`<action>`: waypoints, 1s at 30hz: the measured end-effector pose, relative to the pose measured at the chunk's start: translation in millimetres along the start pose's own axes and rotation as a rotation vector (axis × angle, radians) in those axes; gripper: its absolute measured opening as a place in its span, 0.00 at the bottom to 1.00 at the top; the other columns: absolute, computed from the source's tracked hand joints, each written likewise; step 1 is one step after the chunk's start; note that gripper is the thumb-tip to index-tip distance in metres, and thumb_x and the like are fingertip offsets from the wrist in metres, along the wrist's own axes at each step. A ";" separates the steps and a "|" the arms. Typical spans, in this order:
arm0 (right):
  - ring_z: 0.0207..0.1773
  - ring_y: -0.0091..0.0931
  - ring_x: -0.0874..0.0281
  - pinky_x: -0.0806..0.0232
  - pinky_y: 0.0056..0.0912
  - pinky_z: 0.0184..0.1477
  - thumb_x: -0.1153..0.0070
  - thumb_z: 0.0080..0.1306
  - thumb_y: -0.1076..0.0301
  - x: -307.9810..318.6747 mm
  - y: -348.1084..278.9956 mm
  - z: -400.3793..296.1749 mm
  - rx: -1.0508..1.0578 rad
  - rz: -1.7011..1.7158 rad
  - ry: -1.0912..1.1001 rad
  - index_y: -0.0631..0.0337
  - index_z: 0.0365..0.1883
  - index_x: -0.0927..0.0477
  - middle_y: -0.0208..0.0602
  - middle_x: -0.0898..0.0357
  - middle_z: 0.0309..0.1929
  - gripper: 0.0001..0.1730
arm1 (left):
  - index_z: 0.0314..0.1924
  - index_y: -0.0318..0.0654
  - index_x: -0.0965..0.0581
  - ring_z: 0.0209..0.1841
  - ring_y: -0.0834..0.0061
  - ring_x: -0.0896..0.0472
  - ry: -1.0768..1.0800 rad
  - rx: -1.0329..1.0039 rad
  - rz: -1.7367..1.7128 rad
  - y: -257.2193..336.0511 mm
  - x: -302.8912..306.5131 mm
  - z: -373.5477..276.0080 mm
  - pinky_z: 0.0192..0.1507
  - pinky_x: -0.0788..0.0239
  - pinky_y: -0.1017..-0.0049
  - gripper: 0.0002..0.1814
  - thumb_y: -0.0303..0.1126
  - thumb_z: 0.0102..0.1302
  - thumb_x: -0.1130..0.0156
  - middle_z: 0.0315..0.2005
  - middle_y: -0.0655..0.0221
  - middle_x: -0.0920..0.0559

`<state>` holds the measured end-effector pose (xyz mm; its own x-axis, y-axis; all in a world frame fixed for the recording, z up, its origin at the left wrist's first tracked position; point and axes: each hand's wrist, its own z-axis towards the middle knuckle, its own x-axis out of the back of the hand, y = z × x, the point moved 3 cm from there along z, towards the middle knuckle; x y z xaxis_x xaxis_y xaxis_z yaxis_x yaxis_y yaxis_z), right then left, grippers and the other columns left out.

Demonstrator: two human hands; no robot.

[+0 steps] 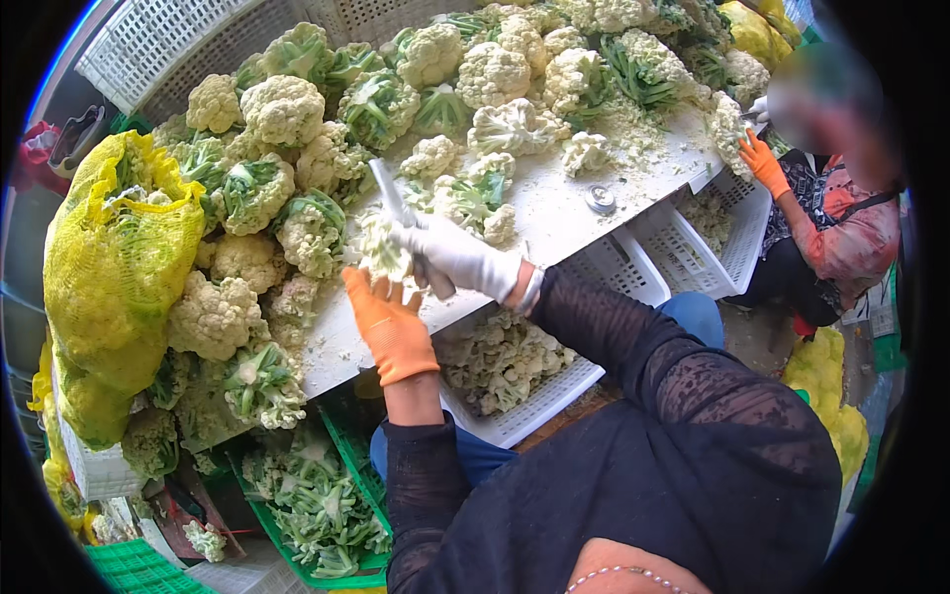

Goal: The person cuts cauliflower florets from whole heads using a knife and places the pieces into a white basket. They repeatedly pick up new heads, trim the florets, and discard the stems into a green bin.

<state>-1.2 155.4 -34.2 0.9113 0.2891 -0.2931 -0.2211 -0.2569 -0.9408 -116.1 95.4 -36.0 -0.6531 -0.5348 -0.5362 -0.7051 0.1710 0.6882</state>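
Note:
Over the white table (553, 215), my left hand (391, 323) in an orange glove supports a piece of cauliflower (384, 245) at its fingertips. My right hand (460, 260), in a white glove, is closed around a knife (391, 189) whose blade points up and away to the left. The knife is blurred, and part of its handle is hidden by the fingers. The right hand overlaps the cauliflower piece. Whole cauliflower heads (283, 110) with green stems are heaped behind and left of my hands. Loose florets (475, 197) lie just beyond the knife hand.
A yellow mesh sack (119, 282) bulges at the left. Below the table edge are a white crate of florets (512, 364) and a green crate of leaves and stems (326, 505). A round metal object (600, 199) lies on the table. At the right, a co-worker (831, 215) handles cauliflower.

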 end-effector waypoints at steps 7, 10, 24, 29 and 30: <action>0.44 0.43 0.20 0.29 0.44 0.46 0.48 0.71 0.63 9.2 -42.3 -90.5 0.651 -0.889 0.180 0.60 0.58 0.25 0.47 0.21 0.38 0.19 | 0.53 0.41 0.26 0.37 0.75 0.19 -0.226 -0.023 -0.091 -17.0 -9.1 -4.8 0.35 0.24 0.75 0.24 0.55 0.75 0.46 0.41 0.68 0.20; 0.42 0.45 0.20 0.29 0.43 0.46 0.49 0.72 0.63 22.4 -42.4 -120.5 0.517 -1.001 0.048 0.60 0.55 0.24 0.48 0.20 0.36 0.16 | 0.47 0.41 0.25 0.25 0.76 0.21 -0.158 -0.039 0.025 -13.3 -20.5 -15.9 0.19 0.34 0.79 0.28 0.60 0.76 0.54 0.31 0.69 0.19; 0.45 0.51 0.22 0.30 0.50 0.48 0.55 0.67 0.65 46.6 -5.3 -127.9 0.335 -0.962 0.034 0.67 0.39 0.21 0.58 0.20 0.38 0.15 | 0.53 0.47 0.25 0.39 0.75 0.21 -0.287 0.032 0.289 -42.6 -35.2 -47.0 0.32 0.24 0.75 0.36 0.72 0.67 0.49 0.40 0.73 0.18; 0.29 0.34 0.24 0.31 0.38 0.32 0.52 0.70 0.62 55.6 -3.2 -149.5 0.051 -0.724 0.007 0.63 0.43 0.20 0.41 0.24 0.26 0.15 | 0.49 0.39 0.21 0.18 0.80 0.24 -0.356 0.107 0.435 -47.7 -35.7 -52.2 0.17 0.35 0.82 0.34 0.65 0.74 0.54 0.25 0.72 0.19; 0.24 0.25 0.29 0.33 0.31 0.28 0.50 0.71 0.61 61.5 -5.3 -160.6 -0.150 -0.556 -0.037 0.61 0.43 0.19 0.34 0.27 0.23 0.14 | 0.51 0.38 0.21 0.18 0.80 0.24 -0.484 0.158 0.553 -48.8 -20.5 -42.8 0.17 0.35 0.82 0.34 0.64 0.74 0.53 0.24 0.71 0.19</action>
<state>111.7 26.4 -19.9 0.8629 0.4498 0.2303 0.3420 -0.1842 -0.9215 -56.4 62.6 -37.7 -0.9465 0.0809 -0.3123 -0.2460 0.4454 0.8609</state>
